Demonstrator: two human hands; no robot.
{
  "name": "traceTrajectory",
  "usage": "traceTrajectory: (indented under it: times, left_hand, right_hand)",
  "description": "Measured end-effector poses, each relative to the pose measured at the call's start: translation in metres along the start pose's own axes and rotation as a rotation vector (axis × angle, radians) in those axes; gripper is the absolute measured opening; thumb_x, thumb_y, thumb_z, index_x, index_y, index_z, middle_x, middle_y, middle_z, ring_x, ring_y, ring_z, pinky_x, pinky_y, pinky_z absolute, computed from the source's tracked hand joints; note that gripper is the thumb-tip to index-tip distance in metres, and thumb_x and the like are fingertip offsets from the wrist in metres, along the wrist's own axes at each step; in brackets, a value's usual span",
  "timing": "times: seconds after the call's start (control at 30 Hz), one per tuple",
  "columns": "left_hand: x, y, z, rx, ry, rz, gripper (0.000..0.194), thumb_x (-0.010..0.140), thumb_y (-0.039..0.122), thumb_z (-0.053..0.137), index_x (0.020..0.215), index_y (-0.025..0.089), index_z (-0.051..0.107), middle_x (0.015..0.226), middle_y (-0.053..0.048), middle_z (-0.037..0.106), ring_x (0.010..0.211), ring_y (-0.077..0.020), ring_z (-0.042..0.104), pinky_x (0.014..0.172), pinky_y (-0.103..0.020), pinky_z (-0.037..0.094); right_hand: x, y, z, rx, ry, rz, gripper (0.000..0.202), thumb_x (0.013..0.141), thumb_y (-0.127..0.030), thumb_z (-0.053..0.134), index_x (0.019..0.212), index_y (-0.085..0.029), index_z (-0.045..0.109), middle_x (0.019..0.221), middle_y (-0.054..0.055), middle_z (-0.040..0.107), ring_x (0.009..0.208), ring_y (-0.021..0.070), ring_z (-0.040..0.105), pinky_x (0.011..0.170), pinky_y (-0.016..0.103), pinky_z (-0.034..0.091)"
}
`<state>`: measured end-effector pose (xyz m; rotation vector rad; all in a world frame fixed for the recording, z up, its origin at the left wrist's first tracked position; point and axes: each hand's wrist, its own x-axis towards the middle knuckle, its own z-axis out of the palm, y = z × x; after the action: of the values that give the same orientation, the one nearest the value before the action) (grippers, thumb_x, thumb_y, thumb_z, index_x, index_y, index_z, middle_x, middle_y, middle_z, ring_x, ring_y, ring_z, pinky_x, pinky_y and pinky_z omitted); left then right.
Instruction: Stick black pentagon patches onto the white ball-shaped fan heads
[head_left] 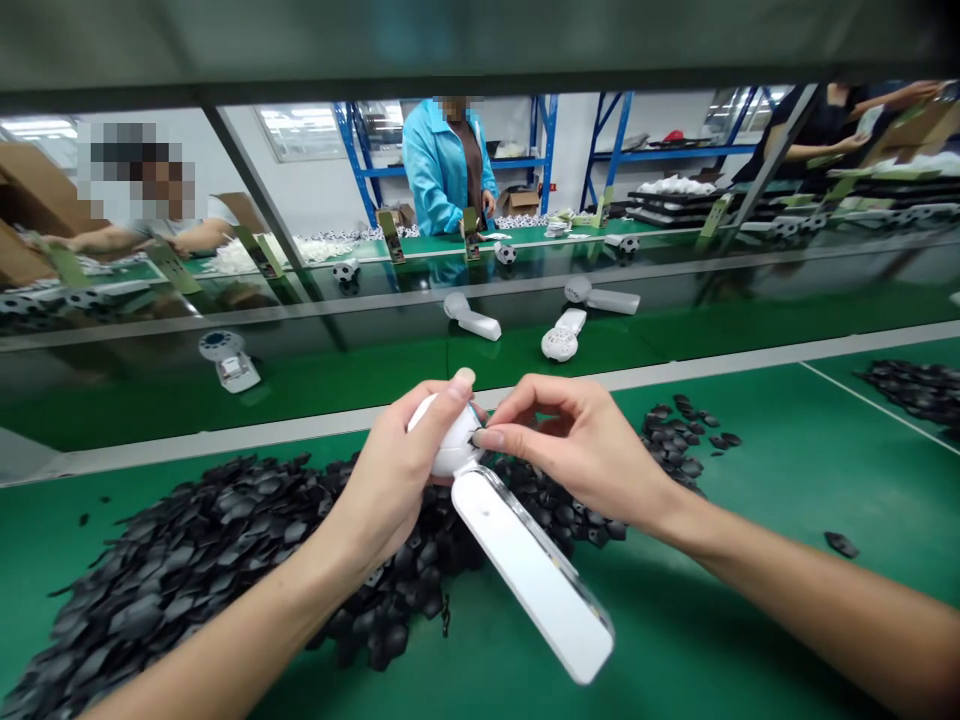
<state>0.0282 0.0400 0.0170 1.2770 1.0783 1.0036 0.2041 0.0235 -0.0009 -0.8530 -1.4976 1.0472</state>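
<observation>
My left hand (pixel 409 465) is wrapped round the ball-shaped head of a white plastic housing (pixel 536 575), thumb on top. The housing's long flat handle slants down to the right, with an open seam along its side. At the right side of the head, my right hand (pixel 574 440) pinches with thumb and forefinger. A small black piece (pixel 475 437) shows at those fingertips, against the head and mostly hidden. Beneath both hands spreads a large pile of curved black plastic pieces (pixel 217 540), lying on the green work surface (pixel 720 620).
Beyond a pale rail, several white housings (pixel 476 318) lie on a green conveyor belt (pixel 360 375). A loose black piece (pixel 841 544) lies at the right, and another black pile (pixel 915 390) farther back. Across the belt, a person in a blue jacket (pixel 435 170) stands; others work at both sides.
</observation>
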Motion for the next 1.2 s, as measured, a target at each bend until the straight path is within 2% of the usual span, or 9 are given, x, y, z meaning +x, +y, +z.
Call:
traceTrajectory:
  times: [0.1,0.23,0.4,0.57,0.7,0.87,0.93,1.07,1.2]
  left_hand:
    - [-0.001,-0.003,0.001,-0.002,0.003,-0.018,0.057,0.084,0.074,0.074,0.087,0.018,0.063,0.076,0.001,0.055,0.063,-0.0122,0.046,0.051,-0.020,0.041]
    - [-0.003,-0.008,0.001,0.034,-0.013,0.015,0.057,0.087,0.073,0.072,0.082,0.017,0.062,0.074,0.001,0.055,0.062,-0.0116,0.044,0.051,-0.020,0.038]
    - [-0.007,-0.004,0.001,0.217,0.053,0.109,0.055,0.087,0.072,0.071,0.082,0.017,0.068,0.073,0.000,0.060,0.064,-0.0131,0.049,0.054,-0.022,0.039]
    - [-0.012,0.010,0.005,0.424,0.090,0.142,0.050,0.084,0.067,0.068,0.080,0.018,0.072,0.076,-0.002,0.066,0.069,-0.0169,0.054,0.059,-0.024,0.042]
    - [-0.013,0.011,0.006,0.391,0.032,0.130,0.048,0.085,0.065,0.068,0.076,0.018,0.071,0.075,-0.002,0.066,0.069,-0.0168,0.055,0.059,-0.025,0.041]
    - [-0.014,0.008,0.005,0.267,0.025,0.132,0.050,0.090,0.066,0.068,0.074,0.019,0.067,0.071,0.001,0.057,0.059,-0.0124,0.044,0.050,-0.024,0.034]
    - [-0.015,0.010,0.003,0.275,0.025,0.159,0.047,0.092,0.063,0.067,0.075,0.019,0.066,0.072,0.000,0.058,0.059,-0.0125,0.046,0.050,-0.024,0.036]
    - [-0.015,0.024,-0.007,0.421,0.051,0.286,0.033,0.088,0.053,0.074,0.084,0.021,0.071,0.075,0.000,0.067,0.060,-0.0133,0.053,0.049,-0.023,0.040]
    - [-0.016,0.037,-0.015,0.501,0.113,0.363,0.029,0.085,0.052,0.077,0.084,0.023,0.073,0.078,-0.001,0.071,0.060,-0.0156,0.060,0.048,-0.025,0.043]
  right_hand:
    - [-0.004,0.003,0.004,-0.111,-0.008,-0.064,0.017,0.093,-0.023,0.079,0.081,-0.017,0.070,0.079,-0.003,0.072,0.064,0.0092,0.058,0.057,0.021,0.043]
    - [-0.008,0.003,0.007,-0.168,-0.019,-0.099,0.022,0.089,-0.020,0.084,0.075,-0.016,0.067,0.073,-0.003,0.070,0.064,0.0089,0.055,0.057,0.021,0.038]
    - [-0.009,0.000,0.007,-0.039,-0.032,0.108,0.031,0.078,-0.029,0.093,0.069,-0.016,0.066,0.067,-0.001,0.068,0.061,0.0117,0.054,0.055,0.022,0.040]
    - [-0.005,-0.006,0.004,0.092,-0.073,0.325,0.058,0.060,-0.038,0.103,0.075,-0.020,0.050,0.066,-0.005,0.061,0.062,0.0136,0.057,0.054,0.022,0.041]
    - [-0.002,-0.008,0.000,0.001,-0.203,0.296,0.052,0.071,-0.041,0.098,0.077,-0.020,0.051,0.067,-0.006,0.057,0.060,0.0113,0.052,0.056,0.023,0.040]
    - [-0.011,0.002,0.006,-0.389,-0.025,-0.278,0.042,0.100,-0.049,0.075,0.084,-0.020,0.048,0.075,-0.005,0.056,0.063,0.0090,0.045,0.057,0.024,0.030]
    - [-0.011,0.004,0.007,-0.493,-0.009,-0.352,0.042,0.104,-0.054,0.068,0.088,-0.020,0.048,0.079,-0.004,0.056,0.065,0.0092,0.045,0.057,0.024,0.029]
    - [0.002,0.003,-0.009,-0.531,-0.115,-0.228,0.041,0.101,-0.057,0.072,0.094,-0.019,0.057,0.075,-0.006,0.057,0.063,0.0095,0.048,0.058,0.023,0.033]
    - [0.020,0.007,-0.036,-0.940,-0.291,0.048,0.020,0.101,-0.034,0.077,0.087,-0.020,0.077,0.081,-0.003,0.073,0.073,0.0132,0.061,0.063,0.026,0.033]
